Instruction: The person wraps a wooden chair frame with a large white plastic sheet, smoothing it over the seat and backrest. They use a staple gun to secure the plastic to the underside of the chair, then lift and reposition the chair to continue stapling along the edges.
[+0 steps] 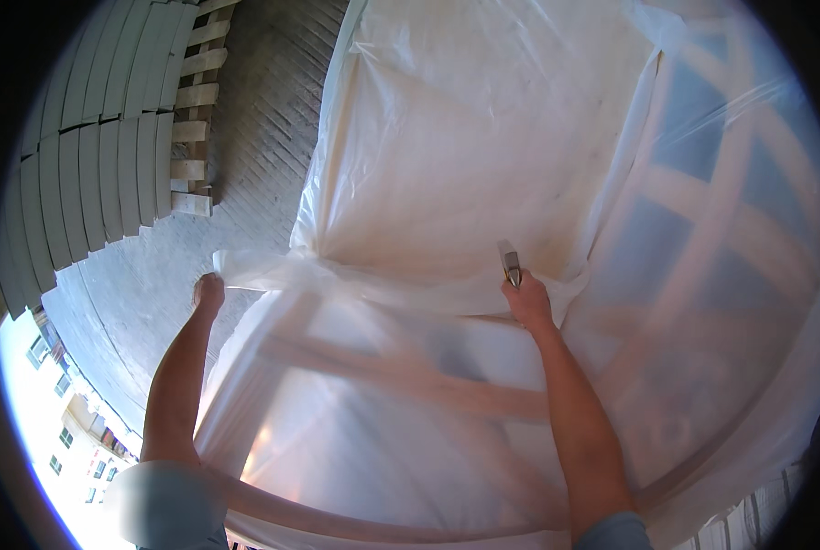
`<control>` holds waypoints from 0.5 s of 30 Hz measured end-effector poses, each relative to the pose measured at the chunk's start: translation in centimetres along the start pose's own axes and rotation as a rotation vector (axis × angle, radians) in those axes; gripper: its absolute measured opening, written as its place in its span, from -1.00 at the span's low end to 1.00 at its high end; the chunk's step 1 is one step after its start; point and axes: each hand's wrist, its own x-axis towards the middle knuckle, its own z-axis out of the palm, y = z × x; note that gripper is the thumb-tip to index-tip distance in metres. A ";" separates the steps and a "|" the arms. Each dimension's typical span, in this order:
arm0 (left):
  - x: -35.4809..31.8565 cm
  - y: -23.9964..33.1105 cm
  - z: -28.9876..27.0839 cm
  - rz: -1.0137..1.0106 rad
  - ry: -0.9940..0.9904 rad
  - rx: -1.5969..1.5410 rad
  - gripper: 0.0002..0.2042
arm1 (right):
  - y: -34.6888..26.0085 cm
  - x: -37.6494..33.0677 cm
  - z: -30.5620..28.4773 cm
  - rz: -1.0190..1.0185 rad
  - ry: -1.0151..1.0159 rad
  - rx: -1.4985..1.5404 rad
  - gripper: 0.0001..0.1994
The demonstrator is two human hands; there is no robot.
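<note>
My left hand (210, 291) is closed on the gathered left end of a clear plastic sheet (263, 271), pulling it out sideways into a bunched strip. My right hand (529, 298) grips a small metal hand tool (511, 264) whose head points away from me; its exact kind is hard to make out. That hand lies close to the sheet's folded edge. Under the film, pale wooden beams (483, 396) of a frame show through. Beyond the fold, the film covers a broad beige panel (483, 137).
Grey boards (98, 174) stand stacked at the far left, with short wooden slats (199, 96) along their side. Concrete floor (254, 137) runs between them and the covered frame. More film-covered wooden framing (703, 211) rises at the right. A building (62, 431) shows at lower left.
</note>
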 end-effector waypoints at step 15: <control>-4.9 -6.3 -2.8 0.021 -0.005 -0.091 -0.74 | -7.3 2.6 7.5 -0.355 -0.655 -0.602 -0.77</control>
